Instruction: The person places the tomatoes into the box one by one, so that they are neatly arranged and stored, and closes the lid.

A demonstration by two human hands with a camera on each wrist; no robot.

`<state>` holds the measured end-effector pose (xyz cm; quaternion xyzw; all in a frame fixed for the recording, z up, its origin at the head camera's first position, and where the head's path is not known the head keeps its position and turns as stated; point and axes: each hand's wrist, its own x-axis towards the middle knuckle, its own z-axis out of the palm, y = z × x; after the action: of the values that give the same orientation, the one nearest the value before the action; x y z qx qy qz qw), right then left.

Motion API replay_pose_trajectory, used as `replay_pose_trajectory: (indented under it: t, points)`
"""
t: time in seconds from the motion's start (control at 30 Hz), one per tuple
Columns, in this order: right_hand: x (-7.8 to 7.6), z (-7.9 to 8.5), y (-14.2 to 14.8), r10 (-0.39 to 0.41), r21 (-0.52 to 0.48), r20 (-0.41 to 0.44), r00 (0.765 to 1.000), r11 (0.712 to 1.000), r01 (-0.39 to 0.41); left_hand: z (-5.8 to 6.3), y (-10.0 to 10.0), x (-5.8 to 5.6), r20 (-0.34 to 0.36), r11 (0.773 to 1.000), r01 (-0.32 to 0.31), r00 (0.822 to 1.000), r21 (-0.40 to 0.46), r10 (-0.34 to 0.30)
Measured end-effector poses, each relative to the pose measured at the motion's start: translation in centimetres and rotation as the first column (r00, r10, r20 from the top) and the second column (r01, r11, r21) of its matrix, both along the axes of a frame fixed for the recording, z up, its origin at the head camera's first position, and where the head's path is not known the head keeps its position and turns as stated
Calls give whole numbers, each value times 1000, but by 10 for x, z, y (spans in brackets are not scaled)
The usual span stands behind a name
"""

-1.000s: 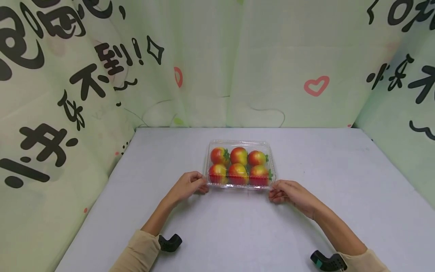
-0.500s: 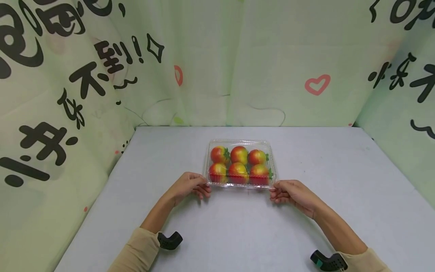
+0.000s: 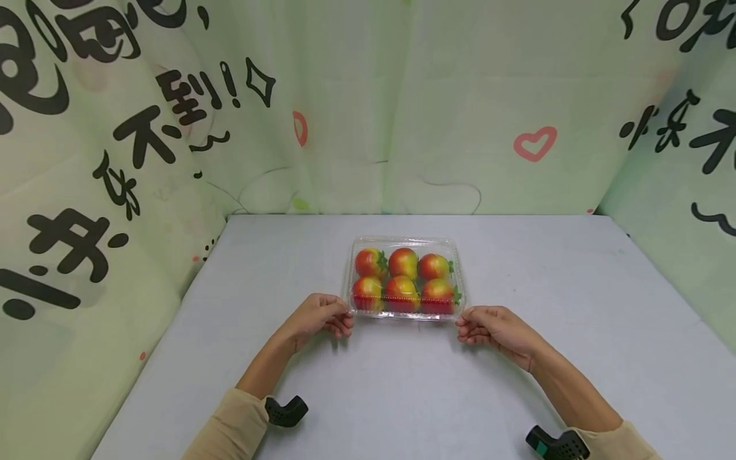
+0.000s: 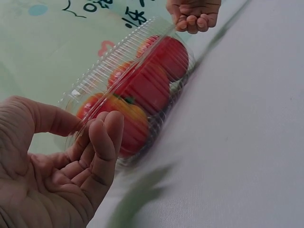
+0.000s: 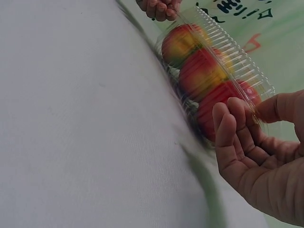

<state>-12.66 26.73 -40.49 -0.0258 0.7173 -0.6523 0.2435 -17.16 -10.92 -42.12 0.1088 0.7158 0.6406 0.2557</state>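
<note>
In the head view a clear plastic clamshell box (image 3: 404,243) stands near the far middle of the table. Several red-and-yellow fruits (image 3: 403,262) with bits of green leaf lie inside it in two rows. My left hand (image 3: 322,316) pinches the rim at the box's near left corner between thumb and index finger. At the near right corner, my right hand (image 3: 494,329) pinches the rim the same way. Both wrist views show the other fingers loosely curled below the rim. The lid (image 4: 114,61) lies over the fruits.
A white table (image 3: 402,396) spreads under the box and arms. Pale green curtains (image 3: 460,115) with black writing and hearts hang behind it and at both sides. Black wrist devices sit at the left sleeve (image 3: 230,425) and the right sleeve (image 3: 618,442).
The left hand's lower fingers have loosened slightly from their earlier curl. The box and the right hand have hardly moved.
</note>
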Motion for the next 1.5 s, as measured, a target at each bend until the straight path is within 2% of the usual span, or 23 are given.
replay_pose_trajectory:
  t: [0.23,0.47,0.73,1.07,1.3,1.4,1.5]
  points:
    - [2,1,2,-4,-17,-8,1000,1000,4,3,4,2,-12,1000,-9,1000,11,9]
    - [2,2,1,0,-12,-15,1000,1000,0,7,4,5,-28,999,-37,999,-15,37]
    - [2,3,-2,-10,-12,-6,1000,1000,10,8,5,6,-14,998,-67,998,3,67]
    - [2,4,-1,-6,12,-13,1000,1000,6,5,1,3,26,998,3,1000,57,-4]
    - [4,3,0,-17,23,-25,1000,1000,18,4,2,3,32,998,-6,999,70,3]
    - [6,4,-1,-32,69,-39,999,997,35,2,2,4,29,998,-15,999,59,13]
    - [11,6,-3,-55,179,-84,995,981,69,1,0,4,28,999,-28,999,45,27]
